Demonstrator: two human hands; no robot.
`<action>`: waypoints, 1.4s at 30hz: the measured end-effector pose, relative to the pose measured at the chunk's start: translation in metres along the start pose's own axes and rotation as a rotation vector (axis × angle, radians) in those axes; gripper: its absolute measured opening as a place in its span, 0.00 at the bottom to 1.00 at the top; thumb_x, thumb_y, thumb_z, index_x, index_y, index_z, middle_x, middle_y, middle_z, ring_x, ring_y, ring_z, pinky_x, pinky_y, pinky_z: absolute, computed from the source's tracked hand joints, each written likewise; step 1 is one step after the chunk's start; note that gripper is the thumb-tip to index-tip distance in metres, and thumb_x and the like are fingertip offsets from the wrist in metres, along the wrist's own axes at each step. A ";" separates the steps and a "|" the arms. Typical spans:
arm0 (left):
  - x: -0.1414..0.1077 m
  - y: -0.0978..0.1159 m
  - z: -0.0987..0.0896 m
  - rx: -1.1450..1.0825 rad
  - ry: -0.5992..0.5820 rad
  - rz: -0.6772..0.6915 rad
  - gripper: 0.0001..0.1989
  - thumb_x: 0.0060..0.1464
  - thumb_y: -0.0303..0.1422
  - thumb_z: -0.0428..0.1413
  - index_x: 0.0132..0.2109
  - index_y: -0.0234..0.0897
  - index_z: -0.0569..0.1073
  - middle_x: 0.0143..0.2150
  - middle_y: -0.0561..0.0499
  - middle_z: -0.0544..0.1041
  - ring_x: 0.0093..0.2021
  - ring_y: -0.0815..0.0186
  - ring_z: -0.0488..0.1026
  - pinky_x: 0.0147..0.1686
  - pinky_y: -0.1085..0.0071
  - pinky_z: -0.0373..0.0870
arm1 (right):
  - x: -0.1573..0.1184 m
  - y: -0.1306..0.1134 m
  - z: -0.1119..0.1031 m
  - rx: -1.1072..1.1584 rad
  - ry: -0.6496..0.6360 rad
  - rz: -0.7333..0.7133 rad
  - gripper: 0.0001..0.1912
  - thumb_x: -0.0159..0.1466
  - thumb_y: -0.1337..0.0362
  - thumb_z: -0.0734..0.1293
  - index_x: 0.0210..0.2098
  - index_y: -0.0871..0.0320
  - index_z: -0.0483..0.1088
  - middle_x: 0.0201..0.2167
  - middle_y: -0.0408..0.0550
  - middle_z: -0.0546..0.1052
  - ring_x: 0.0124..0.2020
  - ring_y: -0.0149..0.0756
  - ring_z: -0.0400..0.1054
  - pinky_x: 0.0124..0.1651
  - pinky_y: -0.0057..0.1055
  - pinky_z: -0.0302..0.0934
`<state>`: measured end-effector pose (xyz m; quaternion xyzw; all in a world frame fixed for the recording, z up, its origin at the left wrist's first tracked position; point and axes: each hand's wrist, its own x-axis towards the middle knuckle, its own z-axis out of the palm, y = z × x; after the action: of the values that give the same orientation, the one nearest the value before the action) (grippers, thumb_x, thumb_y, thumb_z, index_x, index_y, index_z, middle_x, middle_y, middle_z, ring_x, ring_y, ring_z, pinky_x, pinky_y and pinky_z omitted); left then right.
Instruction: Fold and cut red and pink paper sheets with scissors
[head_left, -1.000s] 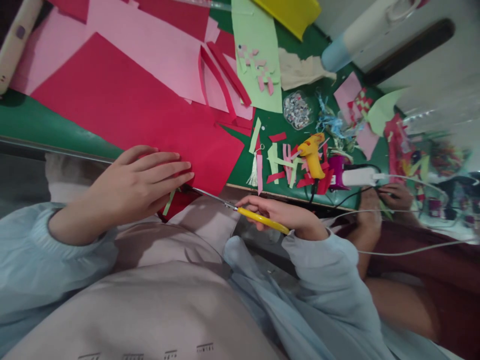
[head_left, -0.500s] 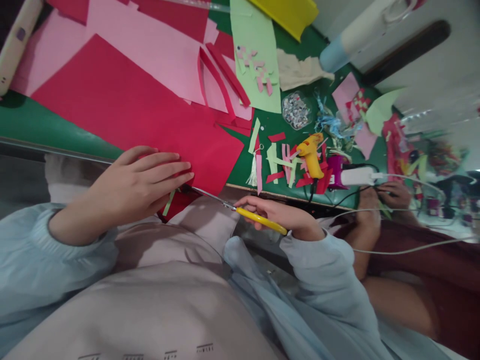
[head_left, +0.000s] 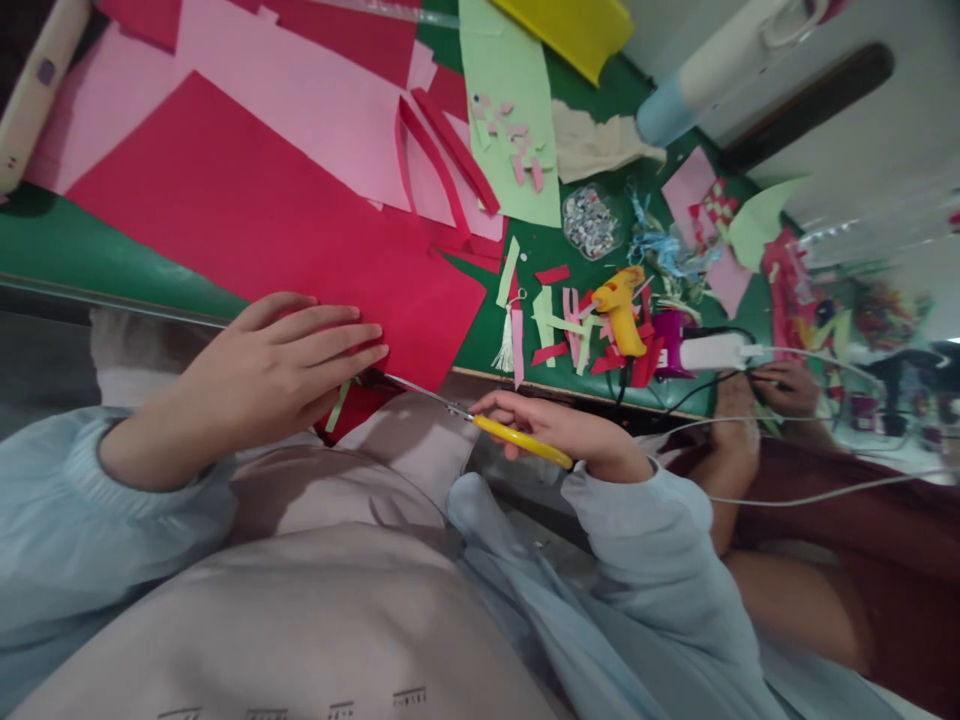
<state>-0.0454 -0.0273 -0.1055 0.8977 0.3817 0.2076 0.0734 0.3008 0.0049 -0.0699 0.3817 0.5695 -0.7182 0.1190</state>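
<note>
Red paper point(head_left: 285, 210) lies over the near edge of the counter point(head_left: 120, 245), toward twelve o'clock from the wearer's body. The left hand point(head_left: 281, 360) rests palm down on its lower edge, back of the hand upward, four fingers almost straight and pointing to about three o'clock. Its thumb is hidden, so I cannot tell whether it pinches the paper. The right hand point(head_left: 559, 425) is closed around the yellow handles of the scissors point(head_left: 521, 440), with the wrist coming from four o'clock and the fingers bent. The blades point to ten o'clock, and their tips go out of sight beside the left fingers. Toward two o'clock from the scissors are cut scraps point(head_left: 545, 310) and, farther along, the glue gun point(head_left: 622, 315).
</note>
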 end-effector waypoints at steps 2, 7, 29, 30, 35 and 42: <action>0.000 0.000 0.001 -0.002 0.002 0.003 0.25 0.61 0.30 0.51 0.64 0.52 0.67 0.62 0.53 0.74 0.62 0.57 0.69 0.63 0.54 0.60 | 0.000 -0.001 0.000 -0.015 0.010 -0.003 0.27 0.62 0.56 0.69 0.57 0.58 0.60 0.37 0.42 0.71 0.38 0.30 0.67 0.42 0.28 0.60; -0.001 0.001 0.001 -0.021 0.027 -0.008 0.27 0.61 0.29 0.52 0.65 0.53 0.66 0.61 0.53 0.74 0.62 0.56 0.70 0.63 0.53 0.60 | -0.001 -0.004 0.001 -0.076 0.004 0.011 0.29 0.63 0.55 0.68 0.59 0.58 0.58 0.43 0.46 0.74 0.42 0.32 0.69 0.45 0.29 0.62; -0.024 0.044 0.018 -0.638 0.230 -0.761 0.07 0.53 0.38 0.58 0.31 0.40 0.74 0.26 0.54 0.74 0.26 0.68 0.69 0.28 0.69 0.65 | -0.044 -0.001 0.029 0.162 0.218 -0.131 0.38 0.55 0.50 0.75 0.58 0.54 0.56 0.36 0.40 0.66 0.32 0.26 0.62 0.35 0.25 0.59; -0.021 0.048 0.024 -0.831 0.176 -0.852 0.09 0.51 0.40 0.59 0.30 0.39 0.74 0.26 0.53 0.75 0.26 0.68 0.69 0.26 0.71 0.65 | -0.040 -0.006 0.030 0.200 0.254 -0.195 0.37 0.57 0.48 0.73 0.58 0.54 0.56 0.34 0.39 0.64 0.29 0.25 0.59 0.32 0.25 0.57; 0.009 0.067 0.044 -1.507 0.049 -1.112 0.16 0.43 0.41 0.66 0.36 0.34 0.78 0.25 0.54 0.74 0.20 0.75 0.64 0.20 0.77 0.59 | 0.002 -0.040 0.025 0.135 0.396 -0.419 0.31 0.62 0.46 0.69 0.55 0.56 0.56 0.32 0.39 0.66 0.33 0.28 0.64 0.36 0.27 0.59; 0.029 0.080 0.038 -1.687 0.144 -1.278 0.19 0.36 0.40 0.71 0.33 0.32 0.78 0.24 0.53 0.74 0.18 0.76 0.64 0.17 0.78 0.57 | 0.051 -0.066 0.009 0.042 0.355 -0.471 0.28 0.63 0.56 0.70 0.55 0.58 0.56 0.34 0.41 0.70 0.37 0.29 0.69 0.42 0.28 0.63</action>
<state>0.0409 -0.0612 -0.1071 0.1745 0.5186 0.3809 0.7453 0.2225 0.0310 -0.0559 0.3612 0.6394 -0.6596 -0.1603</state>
